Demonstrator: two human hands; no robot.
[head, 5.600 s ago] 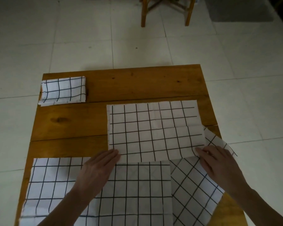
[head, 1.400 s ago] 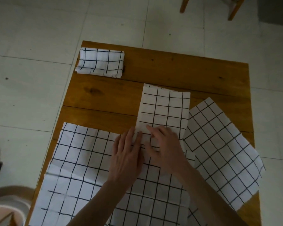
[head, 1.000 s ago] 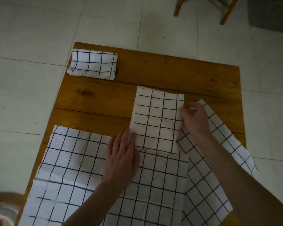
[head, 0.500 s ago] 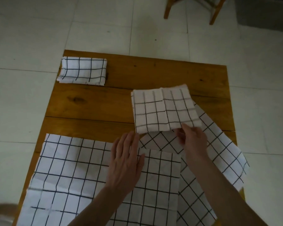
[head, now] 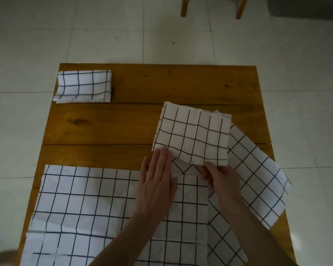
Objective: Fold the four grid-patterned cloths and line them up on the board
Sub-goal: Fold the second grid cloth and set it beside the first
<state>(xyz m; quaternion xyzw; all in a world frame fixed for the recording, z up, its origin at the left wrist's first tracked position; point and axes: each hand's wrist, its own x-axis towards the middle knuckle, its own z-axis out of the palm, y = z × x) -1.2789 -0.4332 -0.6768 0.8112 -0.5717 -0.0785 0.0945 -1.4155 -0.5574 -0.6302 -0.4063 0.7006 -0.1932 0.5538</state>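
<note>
A small folded white cloth with black grid lines lies at the far-left corner of the brown wooden plank table, and a large unfolded grid cloth covers the near left. The left hand presses flat, fingers spread, on the near-left corner of the half-folded grid cloth. The right hand pinches that cloth's near edge, above a diagonal unfolded grid cloth at the right.

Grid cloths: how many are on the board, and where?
4. A folded cloth at the far left corner; a half-folded cloth mid-right, at both hands; a flat cloth near left; an angled cloth at the right edge, partly covered.
</note>
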